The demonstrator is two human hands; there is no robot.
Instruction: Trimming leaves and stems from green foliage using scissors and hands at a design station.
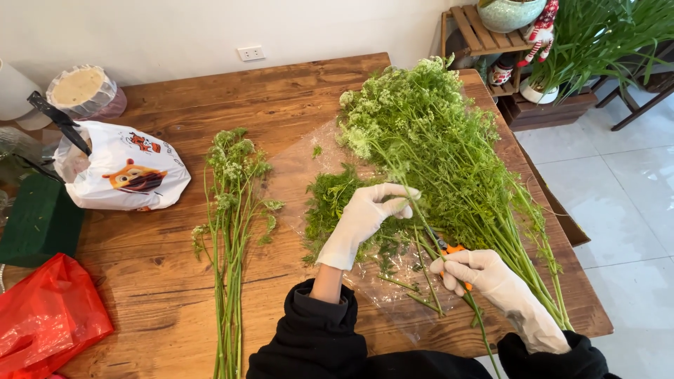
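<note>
A brown plank-topped wooden bench (175,281) fills the view, set against a pale wall with a white socket (250,52). On the bench lies a crinkled clear plastic sheet (295,175), the landmark here. Across its far and right part spreads a big bundle of green lacy stems with tiny white flowers (435,140). The left hand (361,217), in a white glove, pinches one thin green stem (421,224) above the sheet's middle; the right hand (484,274), also gloved, is closed around orange-handled scissors (453,251) at the sheet's near edge. Left of the sheet lies a small row of trimmed stems (228,231) — further left, a white printed plastic bag (126,175) and a red one (42,316). Right of it, white floor tiles (625,189) and potted plants (597,35).
</note>
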